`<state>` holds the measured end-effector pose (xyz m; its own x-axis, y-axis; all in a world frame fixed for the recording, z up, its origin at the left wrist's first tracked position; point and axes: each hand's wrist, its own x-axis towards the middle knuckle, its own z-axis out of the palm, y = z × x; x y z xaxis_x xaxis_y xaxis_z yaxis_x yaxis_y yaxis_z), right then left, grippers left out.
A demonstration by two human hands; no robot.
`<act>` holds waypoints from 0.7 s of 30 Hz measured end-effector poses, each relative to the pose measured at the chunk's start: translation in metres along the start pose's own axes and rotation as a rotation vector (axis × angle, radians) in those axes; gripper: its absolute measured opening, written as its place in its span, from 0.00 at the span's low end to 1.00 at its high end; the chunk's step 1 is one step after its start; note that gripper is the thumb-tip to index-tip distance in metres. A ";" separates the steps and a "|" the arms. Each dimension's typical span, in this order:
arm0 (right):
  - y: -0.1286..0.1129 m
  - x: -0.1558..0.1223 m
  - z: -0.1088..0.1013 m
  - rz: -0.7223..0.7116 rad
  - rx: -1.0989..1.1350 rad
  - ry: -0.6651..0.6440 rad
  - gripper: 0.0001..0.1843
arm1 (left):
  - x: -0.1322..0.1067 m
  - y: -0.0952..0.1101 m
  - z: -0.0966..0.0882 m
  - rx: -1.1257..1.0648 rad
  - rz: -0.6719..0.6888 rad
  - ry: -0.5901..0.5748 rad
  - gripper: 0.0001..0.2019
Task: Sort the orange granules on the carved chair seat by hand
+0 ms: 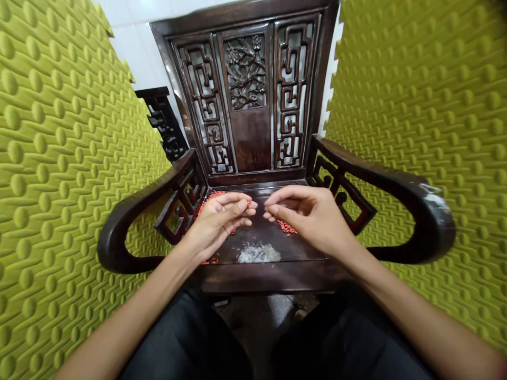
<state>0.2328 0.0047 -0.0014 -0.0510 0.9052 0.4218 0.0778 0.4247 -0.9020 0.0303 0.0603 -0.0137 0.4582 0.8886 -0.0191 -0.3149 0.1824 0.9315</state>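
Both my hands hover over the seat (pixel 261 235) of a dark carved wooden chair. My left hand (pixel 219 219) pinches a small red piece between thumb and fingers, above a scatter of small red pieces (pixel 212 196) at the seat's left. My right hand (pixel 307 211) is curled, its fingertips drawn together a little apart from the left hand's; whether anything is in them I cannot make out. More red pieces (pixel 287 228) lie under it. A pile of pale, whitish bits (pixel 258 253) lies near the seat's front edge.
The chair has a carved fretwork back (pixel 247 95) and two curved armrests, the left armrest (pixel 134 211) and the right armrest (pixel 396 195). Yellow-green studded foam panels (pixel 59 158) stand on both sides. My dark-trousered knees are below the seat front.
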 end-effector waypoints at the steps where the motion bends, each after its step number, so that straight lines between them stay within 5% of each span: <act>1: -0.001 -0.001 -0.001 -0.012 -0.021 0.010 0.07 | 0.000 -0.001 0.000 0.016 0.011 0.017 0.16; 4: -0.002 -0.002 -0.003 -0.040 -0.075 0.034 0.01 | 0.000 -0.006 0.000 0.105 0.053 0.076 0.14; 14: 0.007 -0.002 -0.012 -0.206 -0.292 0.073 0.12 | 0.005 -0.010 -0.004 0.674 0.025 -0.020 0.11; 21: 0.031 0.008 -0.024 -0.193 -0.343 0.109 0.14 | 0.012 -0.014 -0.001 0.714 0.011 0.050 0.09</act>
<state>0.2588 0.0257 -0.0240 0.0069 0.7965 0.6046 0.4060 0.5503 -0.7296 0.0391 0.0690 -0.0270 0.4140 0.9102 -0.0087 0.3096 -0.1318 0.9417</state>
